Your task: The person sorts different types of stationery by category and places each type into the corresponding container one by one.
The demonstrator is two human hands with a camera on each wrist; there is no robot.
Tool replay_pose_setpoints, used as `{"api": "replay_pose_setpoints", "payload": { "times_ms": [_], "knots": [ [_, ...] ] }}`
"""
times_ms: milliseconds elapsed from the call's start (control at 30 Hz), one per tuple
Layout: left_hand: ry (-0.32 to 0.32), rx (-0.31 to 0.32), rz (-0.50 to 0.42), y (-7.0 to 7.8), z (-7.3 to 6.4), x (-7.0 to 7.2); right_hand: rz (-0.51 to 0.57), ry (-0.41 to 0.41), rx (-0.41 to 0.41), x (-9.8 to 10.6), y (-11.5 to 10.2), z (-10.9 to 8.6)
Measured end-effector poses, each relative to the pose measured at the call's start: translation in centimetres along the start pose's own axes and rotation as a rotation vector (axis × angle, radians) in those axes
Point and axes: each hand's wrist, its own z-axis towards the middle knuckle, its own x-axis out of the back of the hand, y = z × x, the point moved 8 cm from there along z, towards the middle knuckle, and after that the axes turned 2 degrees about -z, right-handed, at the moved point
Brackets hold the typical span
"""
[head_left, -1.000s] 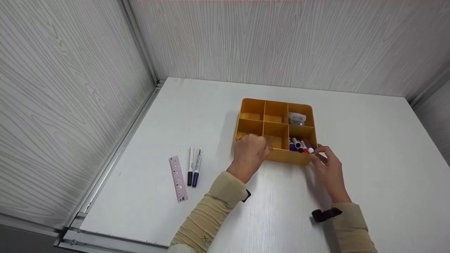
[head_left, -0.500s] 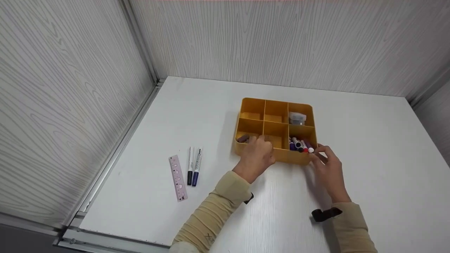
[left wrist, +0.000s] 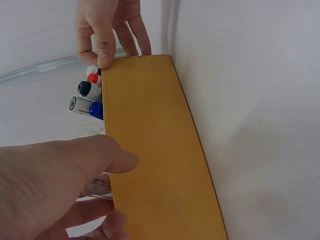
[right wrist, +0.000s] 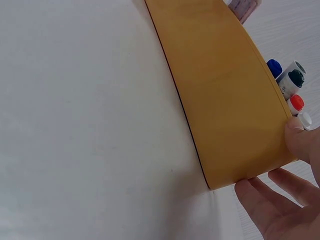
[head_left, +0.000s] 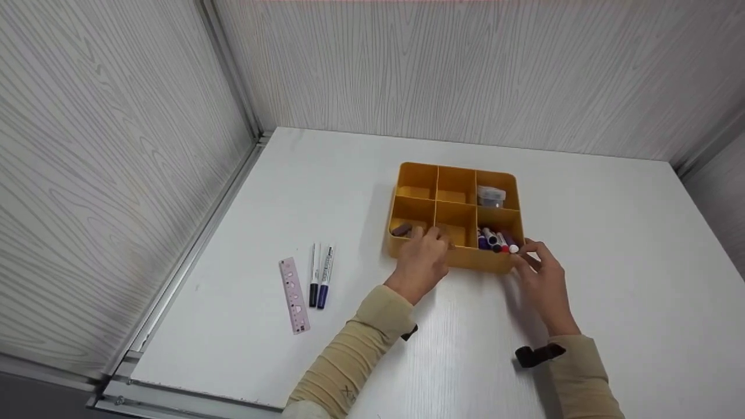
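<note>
A yellow-orange organizer box with several compartments stands on the table. My left hand is at its front wall, the thumb flat on the outer face and the fingers curled over the rim in the left wrist view. Beside those fingers a clear piece with printing shows, partly hidden. My right hand holds the front right corner, thumb at the rim and fingers against the side. Capped markers fill the front right compartment, close to the right thumb. A small brown block lies in the front left compartment.
Left of the box, a pink ruler and two markers lie on the white table. A small clear container sits in the back right compartment. Wood-grained panels rise behind and at the sides.
My left hand has shifted slightly right along the box's front, uncovering the brown block in the front left compartment. My right hand and the box have stayed in place.
</note>
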Motion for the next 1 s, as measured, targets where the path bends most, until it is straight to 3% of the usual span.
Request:
{"api": "replay_pose_setpoints", "payload": {
  "times_ms": [167, 367, 533, 767, 1000],
  "knots": [
    [0.057, -0.04, -0.049, -0.2, -0.5, 0.1, -0.004, -0.002, 0.0, -0.1, -0.1, 0.0],
    [0.119, -0.061, -0.189, -0.9, -1.6, 1.2, 0.024, 0.003, 0.016, 0.1, -0.4, 0.1],
    [0.141, -0.067, -0.182, -1.2, -2.6, 2.2, 0.016, -0.001, 0.011, 0.1, -0.2, 0.2],
    [0.158, -0.006, -0.231, -3.0, -4.2, 3.0, 0.01, 0.009, 0.013, 0.2, 0.1, 0.0],
    [0.243, 0.041, -0.243, -5.7, -6.1, 3.5, 0.006, -0.001, -0.002, 0.0, 0.2, 0.0]
  ]
}}
